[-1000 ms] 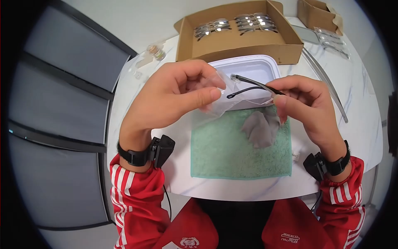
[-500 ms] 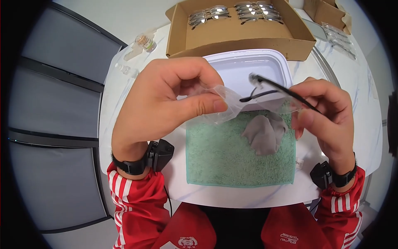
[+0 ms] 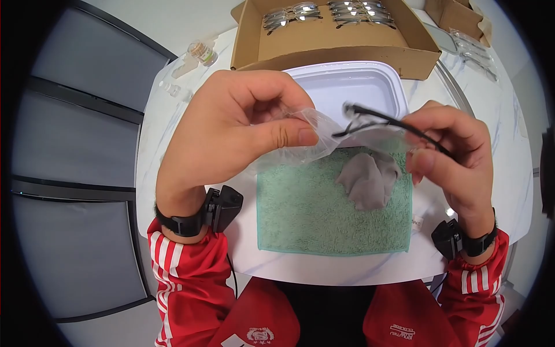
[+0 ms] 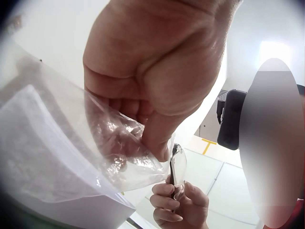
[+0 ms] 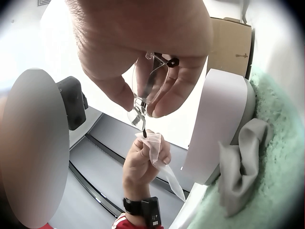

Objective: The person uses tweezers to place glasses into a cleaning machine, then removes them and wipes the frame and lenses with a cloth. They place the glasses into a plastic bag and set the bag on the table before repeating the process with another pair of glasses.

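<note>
My left hand (image 3: pixel 225 130) pinches a crinkled clear plastic bag (image 3: pixel 318 130) between thumb and fingers, above the table. In the left wrist view, the loose part of the bag (image 4: pixel 52 157) spreads away from the fingers. Opposite, my right hand (image 3: pixel 462 156) holds a pair of glasses (image 3: pixel 400 122) with clear lenses and dark temples. The temple tips point left, right by the bag's edge. In the right wrist view, the fingers pinch the glasses (image 5: pixel 144 102) around the lens area. A crumpled grey cloth (image 3: pixel 370 182) lies below on a green towel (image 3: pixel 318 217).
Behind the hands stands a white plastic basin (image 3: pixel 347 66). Farther back, a cardboard box (image 3: pixel 347 51) holds several pairs of glasses (image 3: pixel 361 14). A jar (image 3: pixel 202 53) and a small clear bottle (image 3: pixel 172 88) stand at left; bagged glasses (image 3: pixel 475 52) lie at back right.
My right hand has moved right with the glasses, drawing the temples away from the bag they overlapped. My left hand keeps its pinch on the bag. The head view has shifted slightly.
</note>
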`<action>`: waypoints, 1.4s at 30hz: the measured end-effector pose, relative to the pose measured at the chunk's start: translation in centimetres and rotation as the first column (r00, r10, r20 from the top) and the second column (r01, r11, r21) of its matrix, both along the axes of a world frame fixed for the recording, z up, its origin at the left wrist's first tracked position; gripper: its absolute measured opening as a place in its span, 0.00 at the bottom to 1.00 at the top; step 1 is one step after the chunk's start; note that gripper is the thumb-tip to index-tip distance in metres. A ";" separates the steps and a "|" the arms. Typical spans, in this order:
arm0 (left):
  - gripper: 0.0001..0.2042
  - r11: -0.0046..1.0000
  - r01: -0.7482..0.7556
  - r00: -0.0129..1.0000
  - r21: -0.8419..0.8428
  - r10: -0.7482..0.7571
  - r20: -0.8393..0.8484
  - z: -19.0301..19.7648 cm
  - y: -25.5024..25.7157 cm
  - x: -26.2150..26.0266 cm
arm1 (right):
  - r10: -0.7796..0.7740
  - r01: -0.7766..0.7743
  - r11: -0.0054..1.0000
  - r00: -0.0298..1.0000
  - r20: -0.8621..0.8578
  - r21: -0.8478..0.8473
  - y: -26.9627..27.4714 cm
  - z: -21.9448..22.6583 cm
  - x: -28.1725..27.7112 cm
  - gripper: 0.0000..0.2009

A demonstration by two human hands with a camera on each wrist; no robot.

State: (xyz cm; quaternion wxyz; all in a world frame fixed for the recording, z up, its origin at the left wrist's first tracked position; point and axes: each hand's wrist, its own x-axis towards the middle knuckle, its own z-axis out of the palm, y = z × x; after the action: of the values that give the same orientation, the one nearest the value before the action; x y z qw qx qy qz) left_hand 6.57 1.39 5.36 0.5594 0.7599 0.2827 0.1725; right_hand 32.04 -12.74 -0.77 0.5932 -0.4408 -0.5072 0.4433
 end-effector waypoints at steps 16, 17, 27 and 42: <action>0.09 0.998 0.056 0.998 0.020 -0.056 0.014 -0.1 -0.2 0.2 | 0.060 -0.058 0.997 0.997 0.048 -0.054 0.2 0.5 -0.3 0.17; 0.09 0.998 0.061 0.998 0.028 -0.061 0.004 -0.1 -0.3 0.2 | 0.060 -0.055 0.994 0.997 0.054 -0.090 0.1 0.6 -0.2 0.17; 0.10 0.982 0.062 0.991 0.178 -0.039 -0.131 0.5 -2.5 1.7 | 0.117 -0.097 0.990 0.972 0.202 -0.106 0.1 0.9 -0.6 0.15; 0.09 0.950 0.237 0.970 0.204 -0.219 -0.106 -1.7 -6.6 5.7 | 0.140 -0.145 0.986 0.988 -0.060 -0.083 -1.1 0.3 -4.0 0.51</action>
State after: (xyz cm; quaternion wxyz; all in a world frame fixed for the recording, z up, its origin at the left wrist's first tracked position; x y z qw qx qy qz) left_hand 12.23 -5.25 3.68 0.4779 0.8499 0.1955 0.1049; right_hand 28.07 -13.88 -0.45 0.5535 -0.4169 -0.5014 0.5181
